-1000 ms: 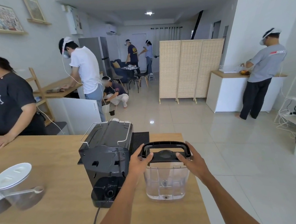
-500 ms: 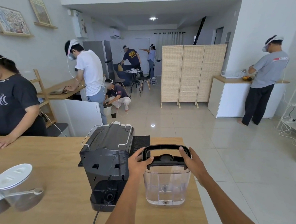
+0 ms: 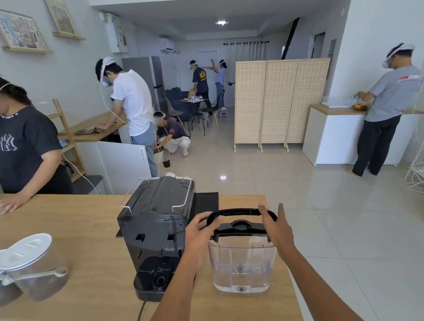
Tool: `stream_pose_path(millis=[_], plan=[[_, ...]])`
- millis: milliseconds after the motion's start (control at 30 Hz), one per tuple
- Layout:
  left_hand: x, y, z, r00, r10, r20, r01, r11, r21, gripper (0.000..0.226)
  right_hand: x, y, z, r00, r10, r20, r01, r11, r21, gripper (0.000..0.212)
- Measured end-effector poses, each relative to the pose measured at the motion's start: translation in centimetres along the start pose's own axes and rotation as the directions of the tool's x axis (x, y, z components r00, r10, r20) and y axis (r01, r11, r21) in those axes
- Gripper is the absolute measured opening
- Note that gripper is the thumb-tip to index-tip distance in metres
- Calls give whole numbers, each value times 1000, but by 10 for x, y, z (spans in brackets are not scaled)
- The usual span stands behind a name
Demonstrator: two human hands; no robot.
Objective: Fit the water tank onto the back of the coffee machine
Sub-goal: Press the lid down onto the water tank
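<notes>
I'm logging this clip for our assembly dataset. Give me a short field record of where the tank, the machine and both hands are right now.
water tank: clear, upright on the wooden counter, right of the machine, not fitted
tank handle: black, raised
coffee machine: black, back facing the camera, rear base bare
left hand: at the handle's left end
right hand: at the handle's right end, fingers extended
power cord: runs off the near counter edge

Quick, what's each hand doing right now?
Left hand: closed on the tank handle.
Right hand: open, flat against the handle's other end.
</notes>
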State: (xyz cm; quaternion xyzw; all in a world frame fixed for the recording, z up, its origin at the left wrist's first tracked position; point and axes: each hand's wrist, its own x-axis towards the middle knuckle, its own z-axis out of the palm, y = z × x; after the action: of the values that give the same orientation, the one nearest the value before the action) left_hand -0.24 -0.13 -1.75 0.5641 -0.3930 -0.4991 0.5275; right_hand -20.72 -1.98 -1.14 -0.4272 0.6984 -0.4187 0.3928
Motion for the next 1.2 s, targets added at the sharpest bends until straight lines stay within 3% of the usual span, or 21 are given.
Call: stream_pose_path(millis=[100, 267, 533, 800, 1067, 1200], plan=[[-2, 11, 9, 998, 0, -57, 1, 1000, 27, 33, 5, 4, -1, 1000, 11, 24, -11, 1000, 0, 109], [-1, 9, 20, 1000, 23, -3, -22, 990, 139, 51, -6, -2, -9, 996, -14, 84, 13, 1000, 11, 97], [-3, 10, 23, 998, 10, 62, -16, 995, 101, 59, -22, -4, -26, 979, -118, 164, 118, 993, 9, 78], [-21, -9, 11, 987, 104, 122, -122, 980, 154, 65, -26, 30, -27, 941, -233, 245, 226, 973, 54, 89], [-32, -27, 1, 981, 64, 183, -140, 887, 439, 91, -28, 56, -21, 904, -324, 279, 348, 937, -39, 98], [-32, -19, -3, 950, 110, 293, -260, 798, 543, 106, -24, 60, -22, 881, -377, 286, 407, 912, -51, 110]])
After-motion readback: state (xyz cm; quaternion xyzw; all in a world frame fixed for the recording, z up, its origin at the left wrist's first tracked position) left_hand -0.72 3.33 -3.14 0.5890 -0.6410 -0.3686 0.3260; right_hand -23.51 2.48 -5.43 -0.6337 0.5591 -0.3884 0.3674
